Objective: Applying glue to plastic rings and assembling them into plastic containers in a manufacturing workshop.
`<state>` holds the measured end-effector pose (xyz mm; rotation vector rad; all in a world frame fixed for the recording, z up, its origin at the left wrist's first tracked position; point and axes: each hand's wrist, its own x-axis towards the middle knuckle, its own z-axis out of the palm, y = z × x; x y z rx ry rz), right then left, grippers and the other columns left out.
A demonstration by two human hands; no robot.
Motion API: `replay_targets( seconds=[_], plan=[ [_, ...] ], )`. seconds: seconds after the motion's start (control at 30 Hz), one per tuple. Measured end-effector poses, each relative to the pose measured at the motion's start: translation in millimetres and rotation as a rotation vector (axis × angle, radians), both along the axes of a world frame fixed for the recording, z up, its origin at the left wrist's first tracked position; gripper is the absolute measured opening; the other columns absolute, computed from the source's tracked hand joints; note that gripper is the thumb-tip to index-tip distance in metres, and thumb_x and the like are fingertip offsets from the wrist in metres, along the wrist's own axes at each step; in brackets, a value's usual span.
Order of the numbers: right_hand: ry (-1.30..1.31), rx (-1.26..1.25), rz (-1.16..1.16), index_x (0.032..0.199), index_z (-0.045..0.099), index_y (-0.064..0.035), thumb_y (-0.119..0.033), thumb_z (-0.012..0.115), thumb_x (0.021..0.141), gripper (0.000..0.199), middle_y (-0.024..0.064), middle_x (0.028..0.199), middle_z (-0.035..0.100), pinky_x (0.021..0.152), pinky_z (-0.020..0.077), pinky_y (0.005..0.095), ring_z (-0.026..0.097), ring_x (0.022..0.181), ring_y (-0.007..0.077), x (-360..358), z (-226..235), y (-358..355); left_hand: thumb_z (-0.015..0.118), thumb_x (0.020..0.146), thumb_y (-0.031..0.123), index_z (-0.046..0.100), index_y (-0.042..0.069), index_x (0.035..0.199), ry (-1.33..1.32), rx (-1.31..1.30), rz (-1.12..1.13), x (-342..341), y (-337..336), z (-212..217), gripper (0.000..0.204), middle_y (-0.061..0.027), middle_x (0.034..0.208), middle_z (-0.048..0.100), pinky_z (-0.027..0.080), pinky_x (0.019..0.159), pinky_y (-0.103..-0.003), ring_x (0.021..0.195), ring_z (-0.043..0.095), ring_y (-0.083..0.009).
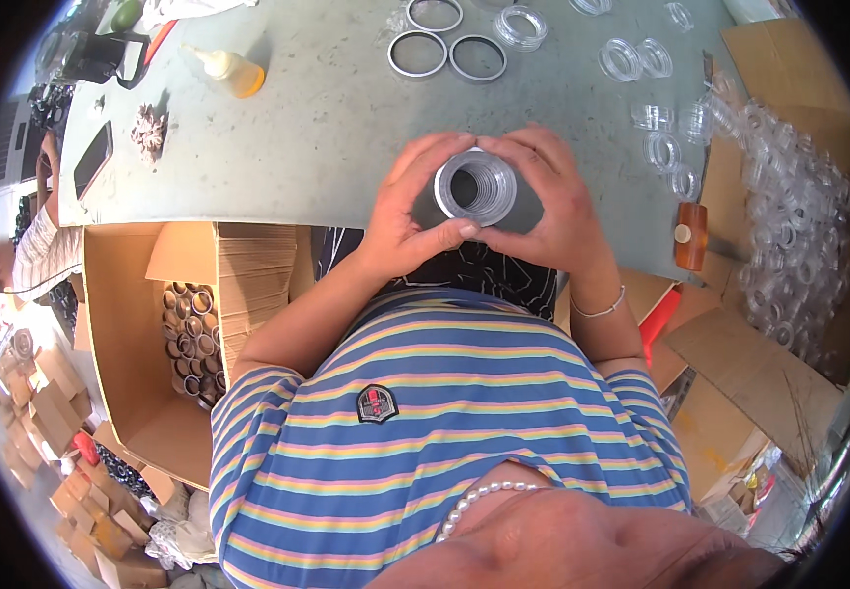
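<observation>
Between my two hands, over the table's near edge, is a round hollow piece (499, 185) with a pale grey rim and a ridged, see-through inner wall. Its open end faces up; whether it is one part or several stacked rings, I cannot tell. My left hand (407, 211) is curled round its left side, thumb at the lower rim. On the other side my right hand (560, 201) wraps it, with fingertips at the top. Farther back on the table lie several dark-and-silver rings (417, 75) and a clear plastic ring (520, 44).
More clear rings (620, 60) lie at the right, near a carton of clear rings (788, 226). An amber block-like object (691, 250) sits at the table edge. Left are a yellow squeeze bottle (233, 74), a phone (94, 160) and an open carton (140, 393). Another person (47, 250) is far left.
</observation>
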<state>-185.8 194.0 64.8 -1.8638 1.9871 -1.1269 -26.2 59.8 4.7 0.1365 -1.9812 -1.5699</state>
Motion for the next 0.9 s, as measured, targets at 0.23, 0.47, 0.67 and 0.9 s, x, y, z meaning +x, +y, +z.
replay_targets(
  seconds=[0.23, 0.47, 0.67, 0.9],
  plan=[
    [-0.208, -0.138, -0.066, 0.13, 0.056, -0.0043, -0.035, 0.081, 0.072, 0.07, 0.0144, 0.126, 0.057, 0.102, 0.0419, 0.0463, 0.055, 0.117, 0.0348, 9, -49, 5, 0.082, 0.072, 0.036, 0.056, 0.002, 0.131, -0.009, -0.205, 0.012, -2, -10, -3, 0.073, -0.0172, 0.128, 0.056, 0.038, 0.106, -0.047, 0.126, 0.048, -0.0369],
    [0.278, -0.066, -0.543, 0.129, 0.056, -0.0083, -0.038, 0.077, 0.073, 0.067, 0.0161, 0.129, 0.057, 0.11, 0.0316, 0.0505, 0.048, 0.125, 0.037, -61, -37, 41, 0.085, 0.068, 0.038, 0.058, 0.001, 0.128, -0.064, -0.274, 0.072, 3, -10, -10, 0.076, -0.0158, 0.125, 0.059, 0.036, 0.107, -0.049, 0.128, 0.047, -0.038],
    [0.75, 0.436, -1.016, 0.126, 0.059, -0.0091, -0.035, 0.077, 0.074, 0.061, 0.0157, 0.121, 0.062, 0.107, 0.0342, 0.0485, 0.051, 0.122, 0.0363, -127, -60, 107, 0.081, 0.073, 0.037, 0.044, 0.001, 0.14, 0.083, 0.171, -0.019, -3, -8, -10, 0.085, -0.0166, 0.135, 0.051, 0.035, 0.107, -0.046, 0.131, 0.044, -0.0341],
    [-0.372, -0.22, -0.373, 0.126, 0.06, -0.0054, -0.024, 0.085, 0.068, 0.066, 0.0123, 0.117, 0.061, 0.096, 0.0468, 0.0373, 0.06, 0.107, 0.0293, -9, -16, 43, 0.08, 0.073, 0.039, 0.046, -0.002, 0.134, -0.394, -0.593, 0.563, -56, -84, -21, 0.081, -0.0212, 0.131, 0.052, 0.04, 0.102, -0.046, 0.122, 0.048, -0.0373]
  ],
)
